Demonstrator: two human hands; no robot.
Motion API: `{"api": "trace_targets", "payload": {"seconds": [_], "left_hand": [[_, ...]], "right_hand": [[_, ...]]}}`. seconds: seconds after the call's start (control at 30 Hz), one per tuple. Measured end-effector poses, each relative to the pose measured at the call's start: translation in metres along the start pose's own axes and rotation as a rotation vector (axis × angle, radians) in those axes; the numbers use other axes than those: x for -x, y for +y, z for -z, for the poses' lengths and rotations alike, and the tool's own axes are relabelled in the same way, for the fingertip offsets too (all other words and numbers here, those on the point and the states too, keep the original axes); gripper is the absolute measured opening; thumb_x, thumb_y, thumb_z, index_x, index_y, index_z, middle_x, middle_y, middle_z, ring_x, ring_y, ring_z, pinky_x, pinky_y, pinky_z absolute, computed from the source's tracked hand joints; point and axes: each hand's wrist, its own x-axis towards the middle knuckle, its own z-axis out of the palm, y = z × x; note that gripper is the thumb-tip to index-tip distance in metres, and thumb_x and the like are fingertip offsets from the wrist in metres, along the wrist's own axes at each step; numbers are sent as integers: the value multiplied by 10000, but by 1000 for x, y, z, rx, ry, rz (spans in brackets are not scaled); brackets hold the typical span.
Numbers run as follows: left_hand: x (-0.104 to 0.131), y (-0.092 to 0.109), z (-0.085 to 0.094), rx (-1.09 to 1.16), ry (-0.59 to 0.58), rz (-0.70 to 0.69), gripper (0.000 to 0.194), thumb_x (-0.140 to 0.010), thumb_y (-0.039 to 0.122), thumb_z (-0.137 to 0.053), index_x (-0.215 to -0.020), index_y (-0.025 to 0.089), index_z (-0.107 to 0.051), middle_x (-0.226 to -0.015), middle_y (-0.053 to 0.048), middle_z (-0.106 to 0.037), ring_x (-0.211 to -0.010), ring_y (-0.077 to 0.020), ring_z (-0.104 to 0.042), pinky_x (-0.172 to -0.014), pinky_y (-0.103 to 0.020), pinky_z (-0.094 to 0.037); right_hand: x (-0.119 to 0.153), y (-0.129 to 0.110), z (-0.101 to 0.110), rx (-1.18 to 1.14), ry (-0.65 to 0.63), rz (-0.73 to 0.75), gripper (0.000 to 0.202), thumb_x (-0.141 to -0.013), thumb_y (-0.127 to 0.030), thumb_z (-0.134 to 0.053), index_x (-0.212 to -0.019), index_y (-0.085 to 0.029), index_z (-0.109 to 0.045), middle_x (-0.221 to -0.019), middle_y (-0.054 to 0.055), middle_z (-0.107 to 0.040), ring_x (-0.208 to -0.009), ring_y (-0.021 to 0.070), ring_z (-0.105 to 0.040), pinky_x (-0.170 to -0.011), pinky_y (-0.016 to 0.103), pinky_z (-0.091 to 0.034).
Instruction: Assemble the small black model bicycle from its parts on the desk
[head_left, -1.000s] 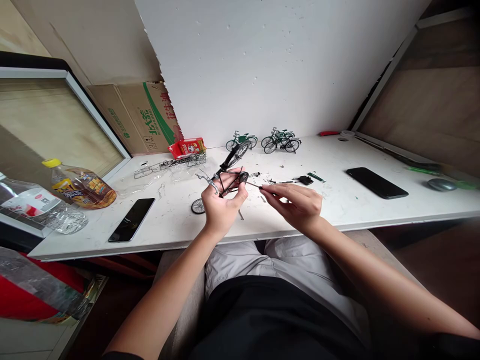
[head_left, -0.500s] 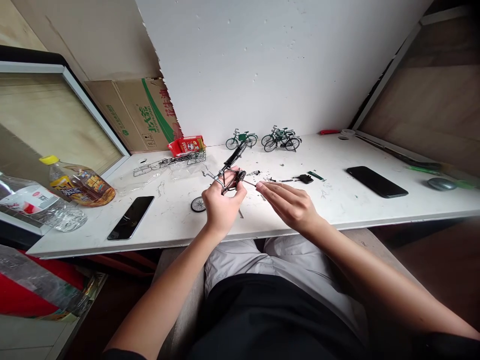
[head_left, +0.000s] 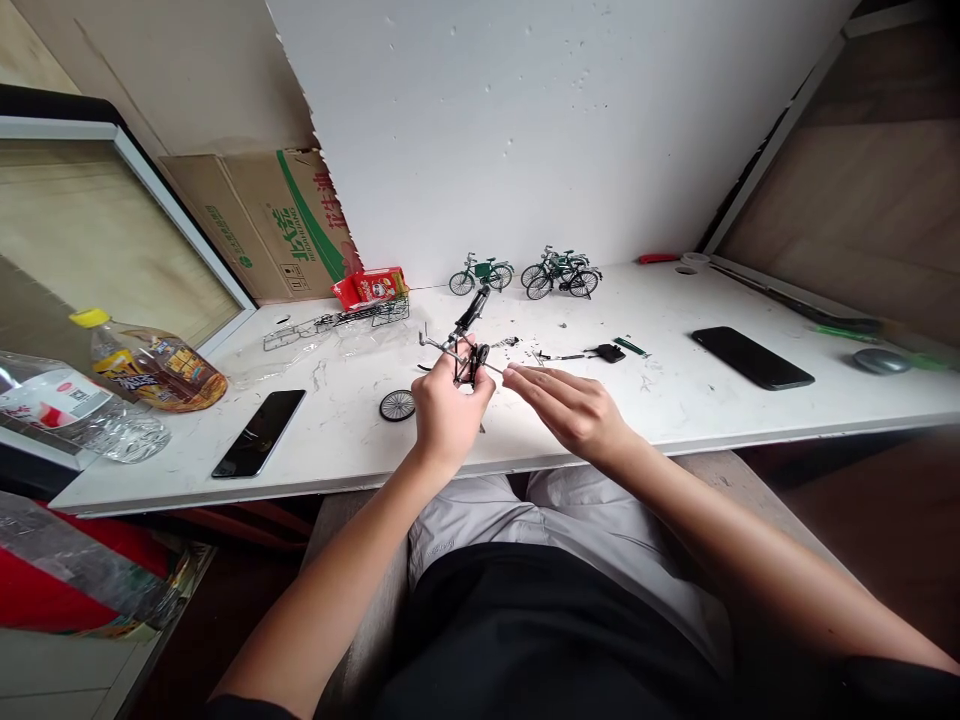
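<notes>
My left hand [head_left: 448,415] is closed around a partly built black model bicycle [head_left: 471,312], held above the table and tilted, with its handlebar to the left. From the fingertips of my right hand [head_left: 574,405] a thin metal rod [head_left: 494,369], like a small screwdriver's shaft, points at the bicycle's crank area. Its far end is too small to make out, and the rest is hidden in my fingers. A loose spoked wheel [head_left: 397,405] lies on the table left of my left hand. Beyond my right hand are a small black part [head_left: 606,352] and a green strip [head_left: 631,346].
Model bicycles, one green [head_left: 481,273] and others black and green [head_left: 562,275], stand by the back wall. Wire parts [head_left: 337,322] lie near a red packet [head_left: 371,288]. Phones lie left [head_left: 259,433] and right [head_left: 751,357]. Bottles [head_left: 157,362] stand at the left edge.
The model bicycle has turned slightly in my left hand, its handlebar now further from my fingers. My right hand keeps the rod at it, a little further left. The view has shifted slightly.
</notes>
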Motion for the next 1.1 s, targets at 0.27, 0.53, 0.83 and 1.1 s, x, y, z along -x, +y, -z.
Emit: {"api": "trace_targets", "payload": {"seconds": [0.27,0.53,0.83,1.1], "left_hand": [[-2,0,1,-52,-26,-1,379,-888,105,-709,-1260,177,-732,-1270,-137,-811,-1112,-260,-817,-980,-364,-657],[0,4,3,-173,-42,-30,324,-899,113,-691,-1213,170,-745,-1159,-146,-836,-1004,-274,-833,-947,-383,-651],[-1,18,8,-262,-81,-49,379,-915,130,-699,-1291,159,-737,-1070,-131,-846,-917,-260,-825,-916,-369,-640],[1,24,11,-242,-104,-55,412,-902,103,-705,-1307,169,-738,-1078,-116,-849,-950,-250,-829,-938,-332,-644]], "right_hand": [[5,6,-8,34,-56,-86,682,-1069,-57,-554,-1705,-160,-330,-1184,152,-811,-993,264,-797,-808,373,-675],[13,11,-14,62,-103,-95,666,-1071,-43,-516,-1700,-161,-332,-1045,115,-799,-887,228,-750,-726,339,-601],[22,18,-20,-13,-3,-47,723,-1061,-52,-563,-1727,-186,-315,-1165,136,-807,-903,219,-775,-753,336,-626],[16,22,-15,-18,53,-3,673,-1056,-77,-596,-1688,-193,-398,-1000,88,-812,-756,182,-741,-682,310,-596]]}}
